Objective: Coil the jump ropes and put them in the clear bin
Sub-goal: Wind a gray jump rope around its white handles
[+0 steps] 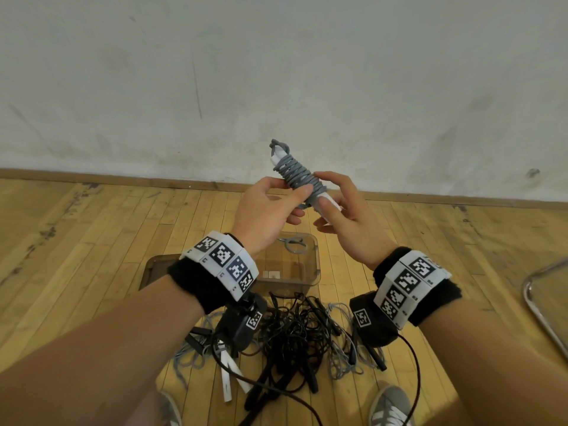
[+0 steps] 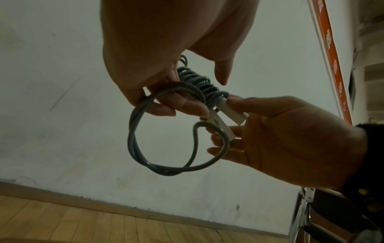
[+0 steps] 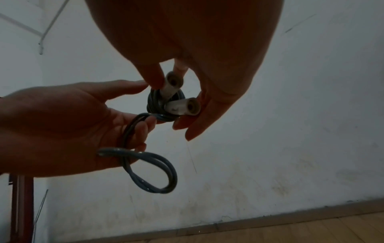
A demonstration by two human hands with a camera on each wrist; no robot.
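A grey jump rope [image 1: 295, 175] is wound tightly round its two white handles [image 3: 180, 105] and held in the air between both hands. My left hand [image 1: 299, 204] grips the wound part, and a loose end loop [image 2: 166, 131] hangs from its curled fingers. My right hand [image 1: 322, 192] pinches the bare ends of the handles [image 2: 232, 113]. The clear bin [image 1: 310, 265] stands on the floor below the hands, and a coiled grey rope [image 1: 295, 244] lies inside it. A tangled pile of black and grey ropes [image 1: 295, 336] lies in front of the bin.
The wooden floor meets a white wall [image 1: 276, 72] just behind the bin. A chrome tube frame [image 1: 544, 302] curves in at the right edge. A dark flat piece [image 1: 153, 269] lies left of the bin. My shoes [image 1: 390, 407] stand near the pile.
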